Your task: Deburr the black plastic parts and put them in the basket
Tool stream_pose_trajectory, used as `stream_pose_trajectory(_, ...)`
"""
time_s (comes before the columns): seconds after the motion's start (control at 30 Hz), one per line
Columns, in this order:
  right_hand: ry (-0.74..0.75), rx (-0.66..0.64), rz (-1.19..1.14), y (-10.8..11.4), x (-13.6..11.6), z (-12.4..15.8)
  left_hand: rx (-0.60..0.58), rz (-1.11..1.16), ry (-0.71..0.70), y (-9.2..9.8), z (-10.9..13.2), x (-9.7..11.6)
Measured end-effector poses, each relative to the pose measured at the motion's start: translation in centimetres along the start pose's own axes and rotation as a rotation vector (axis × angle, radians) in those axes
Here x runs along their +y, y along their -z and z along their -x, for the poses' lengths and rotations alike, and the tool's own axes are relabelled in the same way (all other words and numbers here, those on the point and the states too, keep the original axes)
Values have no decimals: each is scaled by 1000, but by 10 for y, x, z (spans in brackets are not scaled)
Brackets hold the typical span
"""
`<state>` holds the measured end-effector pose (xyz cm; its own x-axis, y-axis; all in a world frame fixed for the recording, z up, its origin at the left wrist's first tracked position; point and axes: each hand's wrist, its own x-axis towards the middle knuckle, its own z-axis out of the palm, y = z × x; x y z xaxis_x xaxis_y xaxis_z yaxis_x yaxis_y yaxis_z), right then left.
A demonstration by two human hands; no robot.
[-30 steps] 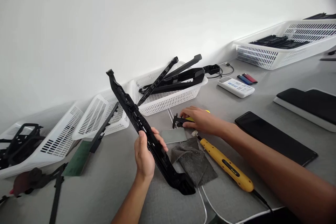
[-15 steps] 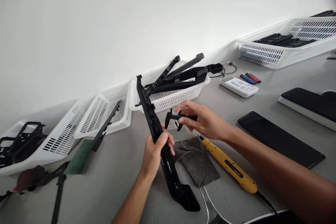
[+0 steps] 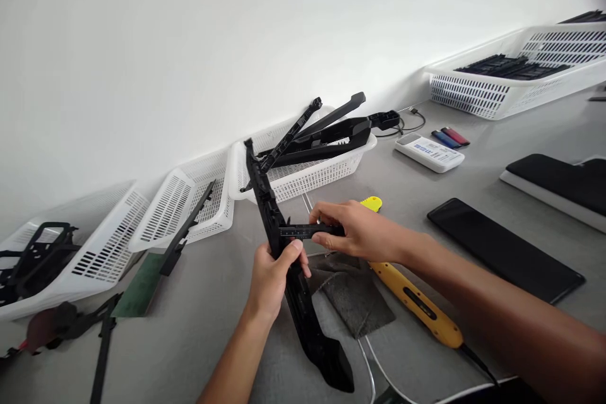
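Note:
My left hand (image 3: 272, 274) is closed around the middle of a long black plastic trim part (image 3: 303, 319), which slants from upper left to lower right above the table. Between the thumb and fingers of my right hand (image 3: 353, 227) is a black caliper (image 3: 303, 231). Its jaw end lies across the trim part just above my left thumb, and its scale faces up. Whether the jaws touch the part on both sides cannot be made out. Below my right forearm lies a yellow corded tool (image 3: 416, 306), beside a crumpled grey cloth (image 3: 357, 300).
White baskets with black parts (image 3: 303, 186) stand along the wall, another basket (image 3: 492, 98) at the far right. A white box-shaped device (image 3: 430, 152), two lighters (image 3: 449, 137), a black flat panel (image 3: 504, 249) and a green plate (image 3: 139, 290) lie on the grey table. A yellow handle (image 3: 372, 203) shows behind my right hand.
My right hand has moved slightly left and down, bringing the caliper from beside the trim part to across it. The caliper has turned so its scale shows. My left hand keeps its hold.

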<state>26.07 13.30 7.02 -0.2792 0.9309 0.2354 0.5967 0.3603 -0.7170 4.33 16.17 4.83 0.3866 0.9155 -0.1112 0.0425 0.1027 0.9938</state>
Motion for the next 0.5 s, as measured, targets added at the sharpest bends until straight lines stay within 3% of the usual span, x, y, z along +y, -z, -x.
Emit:
stream_pose_trajectory(0.17, -6, 20, 187, -2, 1, -1, 46, 44, 7, -1, 1, 3)
stream_pose_trajectory(0.3, -35, 130, 284, -5, 8, -2, 39, 87, 64, -4, 1, 5)
stream_pose_trajectory(0.5, -33, 311, 168, -3, 17, -2, -2, 116, 79, -6, 4, 9)
